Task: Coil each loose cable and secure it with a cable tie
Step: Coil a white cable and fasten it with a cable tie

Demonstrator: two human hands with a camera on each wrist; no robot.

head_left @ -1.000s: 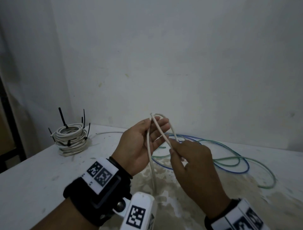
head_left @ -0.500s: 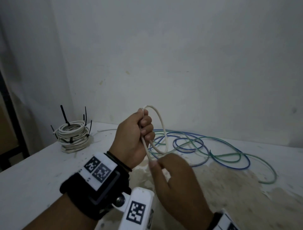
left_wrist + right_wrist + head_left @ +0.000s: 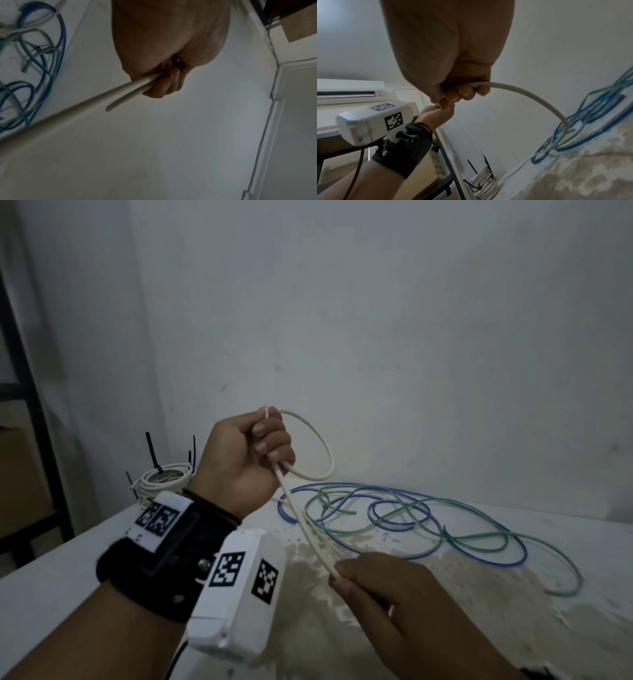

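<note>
My left hand (image 3: 255, 455) is raised above the table and grips a white cable (image 3: 318, 436), which forms one loop to the right of the fist; its cut end pokes out above the thumb. From the fist the white cable (image 3: 96, 97) runs down and right to my right hand (image 3: 370, 580), which pinches it low over the table. In the right wrist view the white cable (image 3: 530, 97) leaves my fingers (image 3: 465, 93) and curves down to the table. A tangle of loose blue and green cables (image 3: 411, 518) lies behind.
A coiled white cable bundle (image 3: 164, 479) bound with black cable ties (image 3: 150, 453) sits at the table's far left corner by the wall. The white table (image 3: 51, 570) has a stained patch in the middle. A dark shelf frame (image 3: 30, 392) stands to the left.
My left hand closed round the cable and rose, keeping one loop. My right hand slid down along the cable toward me, drawing the strand taut between both hands.
</note>
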